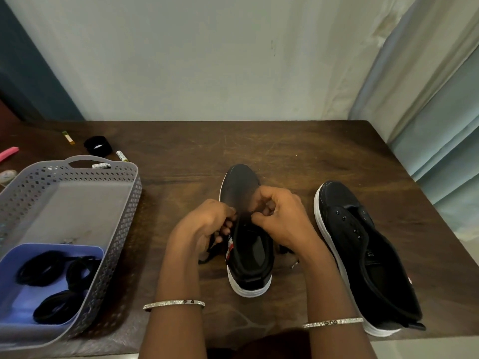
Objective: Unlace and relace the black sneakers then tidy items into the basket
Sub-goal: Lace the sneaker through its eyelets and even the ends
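Bangled wrists (176, 294) flank the held sneaker (250, 257), where left hand (204, 226) and right hand (281, 216) each pinch the black lace (210, 251) over its tongue. Pull both ends even and untwisted; the laceless sneaker (363, 244) lies right of this grip.

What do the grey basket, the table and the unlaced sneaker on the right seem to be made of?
Grey basket: probably moulded plastic, matte, judging by its uniform perforated walls. Table: dark wood or a wood-look laminate; grain streaks and fine scratches show. Sneaker on the right: black upper looks like dull fabric or mesh, white sole like rubber or foam.
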`<state>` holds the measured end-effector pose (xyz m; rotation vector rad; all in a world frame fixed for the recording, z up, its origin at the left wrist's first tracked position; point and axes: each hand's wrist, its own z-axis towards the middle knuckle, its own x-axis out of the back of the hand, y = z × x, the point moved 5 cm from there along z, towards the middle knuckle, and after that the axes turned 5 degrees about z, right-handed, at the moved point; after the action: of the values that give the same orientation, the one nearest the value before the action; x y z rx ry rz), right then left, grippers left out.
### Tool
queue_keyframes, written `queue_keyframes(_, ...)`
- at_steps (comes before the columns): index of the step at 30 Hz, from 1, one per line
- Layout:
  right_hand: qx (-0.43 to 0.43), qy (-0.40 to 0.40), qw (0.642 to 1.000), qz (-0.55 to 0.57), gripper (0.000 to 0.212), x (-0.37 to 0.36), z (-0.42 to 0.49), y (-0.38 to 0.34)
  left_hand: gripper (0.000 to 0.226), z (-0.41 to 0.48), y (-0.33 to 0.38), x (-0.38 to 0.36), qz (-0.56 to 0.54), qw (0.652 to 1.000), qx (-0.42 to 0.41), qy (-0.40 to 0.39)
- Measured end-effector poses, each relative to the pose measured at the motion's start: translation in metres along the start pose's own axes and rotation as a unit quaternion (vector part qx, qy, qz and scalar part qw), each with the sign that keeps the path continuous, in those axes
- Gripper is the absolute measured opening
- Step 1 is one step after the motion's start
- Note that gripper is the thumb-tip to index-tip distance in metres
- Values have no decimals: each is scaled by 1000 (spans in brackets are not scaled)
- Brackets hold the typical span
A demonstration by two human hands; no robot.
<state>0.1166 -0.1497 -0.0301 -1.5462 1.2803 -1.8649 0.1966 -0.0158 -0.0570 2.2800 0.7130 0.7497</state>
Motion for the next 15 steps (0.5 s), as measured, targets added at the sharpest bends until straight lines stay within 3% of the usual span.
queue_keyframes(4,-23,-6,998,53,35,1,0,5,36,-4,0,-5,-52,998,19,-13)
queue_keyframes(7,-27,-3,998,56,18,3,0,10,35,-3,0,-3,-68,997,11,-15)
queue_keyframes(10,-49,-19,992,110,14,6,-2,17,33,-1,0,2,-77,997,-22,-22)
queue_keyframes(15,-69,-45,995,60,5,4,-2,21,29,1,-3,8,-60,997,-56,-11)
